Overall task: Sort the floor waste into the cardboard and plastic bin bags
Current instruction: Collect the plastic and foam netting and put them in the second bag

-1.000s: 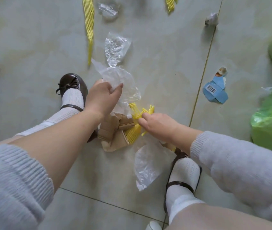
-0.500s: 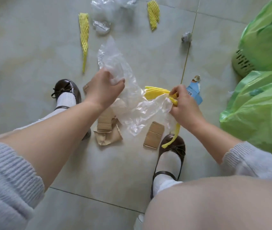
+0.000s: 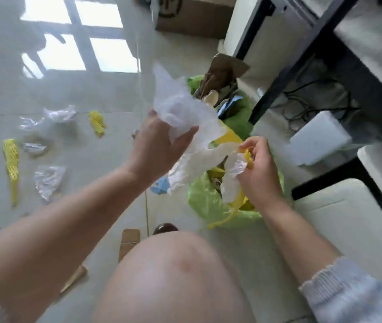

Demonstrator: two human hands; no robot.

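Observation:
My left hand (image 3: 159, 141) grips a bunch of clear plastic film (image 3: 180, 108), held up over the near green bin bag (image 3: 204, 201). My right hand (image 3: 257, 169) pinches yellow foam netting (image 3: 247, 157) together with another part of the film, right above that bag's mouth. A strand of the yellow netting dangles over the bag's front rim. Behind it a second green bin bag (image 3: 239, 113) holds brown cardboard pieces (image 3: 220, 75). Loose on the floor lie clear plastic scraps (image 3: 49, 180), yellow netting pieces (image 3: 10, 159) and cardboard bits (image 3: 129, 238).
My bare knee (image 3: 173, 276) fills the lower middle. A dark metal table frame (image 3: 301, 73) and white foam blocks (image 3: 318, 138) stand at the right. A cardboard box (image 3: 192, 17) sits at the back. A blue carton scrap (image 3: 159, 187) lies by the near bag.
Both hands have lifted the plastic film and yellow netting off the floor and swung right, over the green bin bags. The view has turned up and right with them.

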